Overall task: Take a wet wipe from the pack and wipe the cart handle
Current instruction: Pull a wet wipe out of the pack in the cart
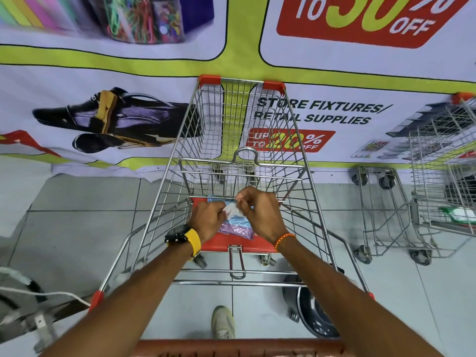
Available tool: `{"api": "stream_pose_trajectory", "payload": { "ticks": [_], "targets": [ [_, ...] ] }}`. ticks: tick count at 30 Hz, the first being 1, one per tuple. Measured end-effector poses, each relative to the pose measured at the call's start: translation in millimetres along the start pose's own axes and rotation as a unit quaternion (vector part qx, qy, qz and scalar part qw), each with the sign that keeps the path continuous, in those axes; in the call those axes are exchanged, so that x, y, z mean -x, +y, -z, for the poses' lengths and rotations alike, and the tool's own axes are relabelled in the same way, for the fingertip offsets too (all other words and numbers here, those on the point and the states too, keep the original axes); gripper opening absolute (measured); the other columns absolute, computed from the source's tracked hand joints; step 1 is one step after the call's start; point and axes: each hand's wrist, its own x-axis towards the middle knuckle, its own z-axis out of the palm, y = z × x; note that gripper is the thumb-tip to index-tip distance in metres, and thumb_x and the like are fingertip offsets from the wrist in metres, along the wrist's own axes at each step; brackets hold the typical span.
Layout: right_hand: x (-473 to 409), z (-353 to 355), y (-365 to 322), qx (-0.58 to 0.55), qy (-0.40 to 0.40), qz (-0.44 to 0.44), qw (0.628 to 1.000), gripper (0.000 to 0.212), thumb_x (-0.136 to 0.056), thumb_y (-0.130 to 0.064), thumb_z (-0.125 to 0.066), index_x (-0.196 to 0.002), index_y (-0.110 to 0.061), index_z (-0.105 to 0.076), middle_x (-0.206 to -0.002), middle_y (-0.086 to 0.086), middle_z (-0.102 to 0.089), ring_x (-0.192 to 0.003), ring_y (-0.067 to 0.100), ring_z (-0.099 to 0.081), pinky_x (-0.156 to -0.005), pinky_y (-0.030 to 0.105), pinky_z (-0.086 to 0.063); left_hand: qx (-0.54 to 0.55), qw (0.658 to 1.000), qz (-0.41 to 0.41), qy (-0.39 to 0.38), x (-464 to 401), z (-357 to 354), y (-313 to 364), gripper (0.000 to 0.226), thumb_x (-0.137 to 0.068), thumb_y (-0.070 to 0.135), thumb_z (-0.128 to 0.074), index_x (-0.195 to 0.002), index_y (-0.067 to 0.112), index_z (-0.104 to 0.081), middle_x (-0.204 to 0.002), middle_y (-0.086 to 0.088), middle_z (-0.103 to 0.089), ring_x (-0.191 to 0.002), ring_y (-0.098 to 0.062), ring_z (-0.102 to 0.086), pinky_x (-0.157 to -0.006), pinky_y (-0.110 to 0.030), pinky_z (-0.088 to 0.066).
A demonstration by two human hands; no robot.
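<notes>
My left hand (206,219) and right hand (260,212) meet over the wet wipe pack (235,224), which lies on the red child-seat flap (247,244) of the cart (231,140). My left fingers pin the pack down; my right fingertips pinch the white wipe (231,210) poking from its top. The red cart handle (231,347) runs along the bottom edge, under my forearms.

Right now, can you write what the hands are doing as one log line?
step: pulling wipe out | left hand: holding pack on red seat | right hand: pinching white wipe | cart handle: not wiped yet
</notes>
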Motion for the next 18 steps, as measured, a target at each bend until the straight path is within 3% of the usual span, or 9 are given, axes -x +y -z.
{"api": "stream_pose_trajectory", "payload": {
  "ticks": [3,7,9,11,13,18],
  "targets": [
    [3,-2,-4,0.016,0.015,-0.034,0.999,0.002,-0.092,-0.015,-0.063,-0.093,-0.016,-0.064,-0.076,0.002,-0.074,-0.07,0.019,-0.069,-0.065,0.029,-0.052,-0.02,1.0,0.003,0.006,-1,0,0,0.014,-0.088,0.015,-0.058,-0.079,0.012,-0.068,-0.07,-0.017,-0.073,-0.066,-0.035,-0.065,-0.057,-0.036,-0.048],
    [0,-12,-8,0.062,-0.028,-0.096,0.993,0.035,-0.081,-0.048,-0.074,-0.09,-0.017,-0.061,-0.072,0.004,-0.072,-0.069,0.023,-0.066,-0.061,0.034,-0.052,-0.022,1.0,-0.003,0.014,0,0,2,0.02,-0.092,0.022,-0.056,-0.077,0.015,-0.067,-0.068,-0.011,-0.072,-0.06,-0.028,-0.063,-0.053,-0.03,-0.042],
    [-2,-17,-8,0.076,-0.039,-0.095,0.992,0.025,-0.083,-0.039,-0.072,-0.083,-0.016,-0.065,-0.073,0.01,-0.071,-0.074,0.031,-0.067,-0.067,0.041,-0.057,-0.027,1.0,-0.001,0.009,0,0,2,0.018,-0.092,0.023,-0.057,-0.077,0.017,-0.066,-0.068,-0.01,-0.073,-0.06,-0.025,-0.062,-0.053,-0.029,-0.04],
    [-4,-19,-7,0.086,-0.026,-0.092,0.992,0.009,-0.087,-0.021,-0.068,-0.086,-0.014,-0.071,-0.078,0.014,-0.074,-0.082,0.034,-0.069,-0.074,0.042,-0.058,-0.027,1.0,0.007,0.006,-1,-1,0,0.016,-0.091,0.024,-0.059,-0.08,0.017,-0.067,-0.068,-0.01,-0.073,-0.062,-0.026,-0.066,-0.054,-0.034,-0.049],
    [-4,-16,-7,0.089,-0.007,-0.094,0.992,0.012,-0.086,-0.009,-0.066,-0.09,-0.015,-0.076,-0.085,0.013,-0.078,-0.085,0.032,-0.071,-0.078,0.038,-0.058,-0.017,1.0,0.022,0.001,-3,-2,-5,0.011,-0.089,0.022,-0.064,-0.083,0.015,-0.07,-0.067,-0.01,-0.074,-0.061,-0.025,-0.068,-0.057,-0.038,-0.055],
    [3,-1,-9,0.081,0.024,-0.1,0.991,0.024,-0.081,-0.001,-0.065,-0.094,-0.018,-0.076,-0.086,0.006,-0.08,-0.084,0.025,-0.073,-0.082,0.031,-0.057,-0.008,0.999,0.038,0.003,-8,-4,-7,0.009,-0.082,0.022,-0.072,-0.08,0.014,-0.074,-0.068,-0.007,-0.075,-0.062,-0.021,-0.069,-0.061,-0.037,-0.058]
  ]
}}
